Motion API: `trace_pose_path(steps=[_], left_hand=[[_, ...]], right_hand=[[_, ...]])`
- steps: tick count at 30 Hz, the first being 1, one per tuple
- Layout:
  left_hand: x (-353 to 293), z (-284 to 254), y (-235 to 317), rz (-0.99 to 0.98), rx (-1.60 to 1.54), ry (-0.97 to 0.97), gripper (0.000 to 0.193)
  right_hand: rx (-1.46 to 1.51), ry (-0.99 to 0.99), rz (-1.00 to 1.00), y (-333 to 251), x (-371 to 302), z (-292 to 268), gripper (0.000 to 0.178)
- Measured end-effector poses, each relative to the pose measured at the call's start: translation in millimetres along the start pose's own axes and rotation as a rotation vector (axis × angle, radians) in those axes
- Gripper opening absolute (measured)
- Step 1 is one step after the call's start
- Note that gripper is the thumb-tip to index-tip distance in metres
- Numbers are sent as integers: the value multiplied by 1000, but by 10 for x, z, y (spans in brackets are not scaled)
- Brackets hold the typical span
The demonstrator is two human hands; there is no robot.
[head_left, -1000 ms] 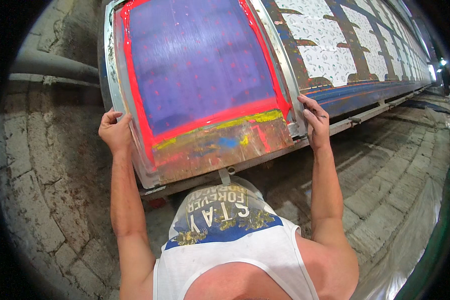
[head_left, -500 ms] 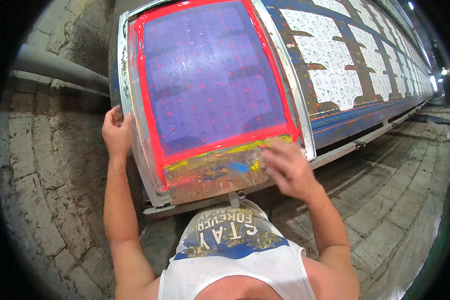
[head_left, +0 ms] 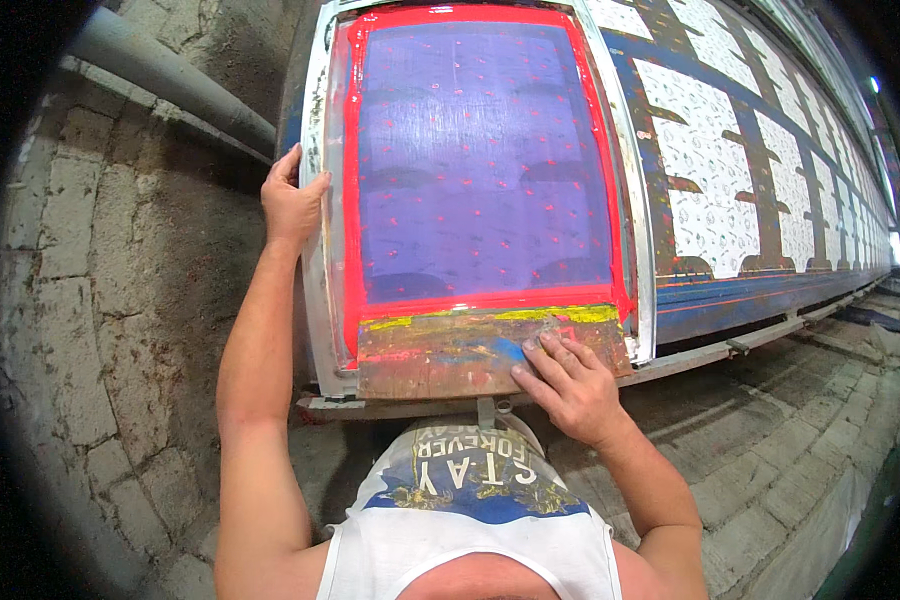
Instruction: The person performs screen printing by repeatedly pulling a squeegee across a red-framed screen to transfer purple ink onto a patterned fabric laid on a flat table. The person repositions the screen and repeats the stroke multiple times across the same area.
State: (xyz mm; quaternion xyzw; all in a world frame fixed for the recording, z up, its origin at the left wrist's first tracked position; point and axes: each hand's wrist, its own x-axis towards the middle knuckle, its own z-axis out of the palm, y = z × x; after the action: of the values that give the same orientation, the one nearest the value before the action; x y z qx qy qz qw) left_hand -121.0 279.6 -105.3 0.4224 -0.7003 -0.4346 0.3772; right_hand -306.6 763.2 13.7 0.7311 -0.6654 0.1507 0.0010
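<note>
A screen-printing frame (head_left: 642, 250) with a pale metal rim lies over the table's near end. Its mesh (head_left: 480, 170) is purple with small red dots, bordered by wet red ink (head_left: 351, 220). Along the near side, inside the rim, sits a wooden squeegee board (head_left: 420, 355) smeared with yellow, blue and red. My left hand (head_left: 295, 205) grips the frame's left rail, thumb on top and fingers at the outer side. My right hand (head_left: 575, 385) lies on the right part of the board, fingers stretched out and fairly flat.
To the right a long printing table (head_left: 695, 292) runs away, with rows of white patterned fabric pieces (head_left: 715, 235). A metal rail (head_left: 770, 338) follows its near edge. A thick grey pipe (head_left: 180, 75) meets the table at left. Paving blocks (head_left: 80, 360) cover the floor.
My left hand has closed onto the frame's left rail. My right hand has come down from a blur above the board to rest on it. The view has shifted, so the frame appears straighter.
</note>
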Motion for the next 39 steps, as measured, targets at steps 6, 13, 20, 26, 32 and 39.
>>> trace_pose_path(steps=[6, 13, 20, 26, 32, 39], left_hand=[[-47, -3, -11, 148, 144, 34, 58], [7, -69, -114, 198, 190, -30, 68], [-33, 13, -156, 297, 244, 50, 59], [-5, 47, -160, 280, 300, 75, 36], [1, 56, -147, 362, 383, 75, 30], [-21, 62, -79, 393, 483, 47, 37]], right_hand=[[16, 34, 39, -34, 545, -214, 45], [66, -210, 162, 6, 1138, -310, 40], [231, -275, 303, -94, 1082, -656, 34], [203, -278, 273, -324, 922, -473, 41], [107, -105, 251, -585, 637, -292, 52], [-76, -50, 235, -663, 641, 1, 49]])
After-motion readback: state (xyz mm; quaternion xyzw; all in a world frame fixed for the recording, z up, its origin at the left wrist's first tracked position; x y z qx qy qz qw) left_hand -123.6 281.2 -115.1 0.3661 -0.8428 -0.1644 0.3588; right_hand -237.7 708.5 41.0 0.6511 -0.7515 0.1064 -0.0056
